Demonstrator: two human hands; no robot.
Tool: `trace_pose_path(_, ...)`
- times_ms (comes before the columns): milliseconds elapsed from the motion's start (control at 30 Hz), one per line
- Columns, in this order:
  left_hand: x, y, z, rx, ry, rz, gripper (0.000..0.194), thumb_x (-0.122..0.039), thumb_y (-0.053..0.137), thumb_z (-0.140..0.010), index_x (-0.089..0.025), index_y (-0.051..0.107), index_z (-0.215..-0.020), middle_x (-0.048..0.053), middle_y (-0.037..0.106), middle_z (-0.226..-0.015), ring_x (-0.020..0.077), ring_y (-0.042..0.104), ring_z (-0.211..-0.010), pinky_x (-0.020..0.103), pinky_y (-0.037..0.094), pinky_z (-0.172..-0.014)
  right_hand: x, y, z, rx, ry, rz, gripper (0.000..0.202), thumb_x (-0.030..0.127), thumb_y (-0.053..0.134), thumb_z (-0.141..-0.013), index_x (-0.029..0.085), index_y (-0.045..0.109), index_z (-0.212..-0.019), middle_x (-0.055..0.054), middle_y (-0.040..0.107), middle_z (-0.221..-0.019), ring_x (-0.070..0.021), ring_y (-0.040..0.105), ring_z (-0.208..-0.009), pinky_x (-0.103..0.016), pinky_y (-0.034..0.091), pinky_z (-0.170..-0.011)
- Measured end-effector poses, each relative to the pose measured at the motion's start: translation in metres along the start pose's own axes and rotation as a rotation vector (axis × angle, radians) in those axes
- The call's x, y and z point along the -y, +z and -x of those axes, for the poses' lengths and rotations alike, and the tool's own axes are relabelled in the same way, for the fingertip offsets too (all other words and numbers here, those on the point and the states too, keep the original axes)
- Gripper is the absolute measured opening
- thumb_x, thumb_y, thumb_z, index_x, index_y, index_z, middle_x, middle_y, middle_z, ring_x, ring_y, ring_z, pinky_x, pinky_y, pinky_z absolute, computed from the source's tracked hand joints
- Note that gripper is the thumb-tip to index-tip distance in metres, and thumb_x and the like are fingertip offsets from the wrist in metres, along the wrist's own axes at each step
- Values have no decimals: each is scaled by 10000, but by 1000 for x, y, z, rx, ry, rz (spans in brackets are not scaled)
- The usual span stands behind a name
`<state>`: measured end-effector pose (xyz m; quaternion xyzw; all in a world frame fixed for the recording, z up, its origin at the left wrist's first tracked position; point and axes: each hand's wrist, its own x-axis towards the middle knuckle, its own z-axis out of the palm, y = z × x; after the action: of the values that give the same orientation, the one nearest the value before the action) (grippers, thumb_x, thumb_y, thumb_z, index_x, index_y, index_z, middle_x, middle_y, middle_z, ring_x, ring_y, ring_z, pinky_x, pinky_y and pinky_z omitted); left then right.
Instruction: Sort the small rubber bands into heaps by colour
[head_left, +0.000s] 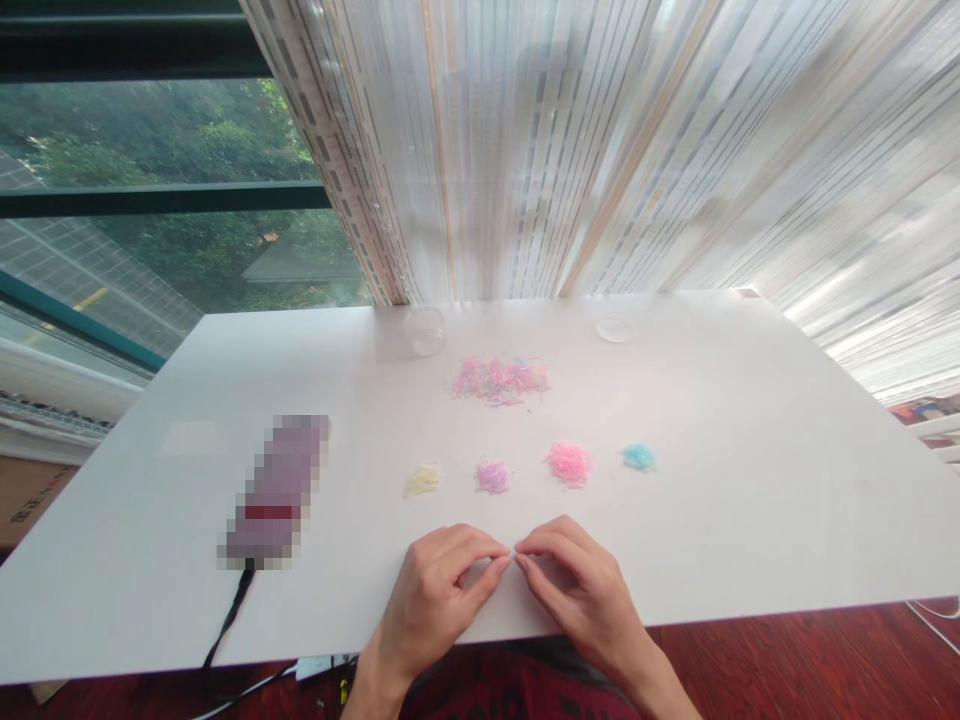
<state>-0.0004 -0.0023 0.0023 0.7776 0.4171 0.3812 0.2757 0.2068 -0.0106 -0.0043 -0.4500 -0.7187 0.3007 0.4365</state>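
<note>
My left hand [442, 590] and my right hand [581, 590] meet at the fingertips near the front edge of the white table [750, 510]. Thumb and forefinger of each are pinched together; whatever lies between them is too small to make out. Just beyond the hands, four small piles of thin pieces form a row: pale yellow [424, 479], lilac [493, 476], pink [569, 464] and turquoise [639, 457]. Farther back spreads a larger pile of mixed colours [501, 380].
A clear round dish [426, 332] stands at the back left, and a clear shallow disc [613, 329] lies at the back right. To the left is a blurred purple object [281, 485] with a black cord [227, 625]. Striped curtains [510, 150] hang behind.
</note>
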Motion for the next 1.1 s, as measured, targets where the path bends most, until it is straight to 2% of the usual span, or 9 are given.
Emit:
trace_pose_path(267, -1, 0, -1, 4, -23, -20, 128, -184, 640, -1032, -201, 721, -934, 3, 734, -780, 125, 570, -590, 240, 455, -582, 2, -1, -2, -4, 11, -7, 137, 111, 654, -976, 240, 701, -966, -11, 701, -844, -159, 683, -767, -242, 558, -690)
trace_pose_path(867, -1, 1, 1, -15, -42, -15, 136, -206, 635, -1040, -195, 730, -943, 18, 737, -789, 117, 527, -559, 233, 448, -559, 3, -2, -3, -24, 46, 16, 105, 157, 658, -973, 227, 697, -905, -23, 697, -804, -170, 670, -722, -258, 571, -660)
trace_pose_path(933, -1, 1, 0, -17, -34, -15, 135, -202, 633, -1043, -195, 726, -946, 17, 741, -795, 117, 545, -563, 234, 459, -568, 4, -2, -3, -25, 55, 15, 104, 167, 660, -977, 227, 695, -899, -23, 696, -799, -171, 668, -718, -261, 570, -657)
trace_pose_path(1100, 0, 1, 0, -40, 2, -15, 135, -172, 619, -1050, -188, 718, -959, 28, 766, -824, 148, 709, -720, 239, 528, -676, 4, -3, -3, -1, 57, 12, 114, 185, 648, -997, 227, 707, -909, -29, 703, -809, -173, 672, -732, -265, 568, -664)
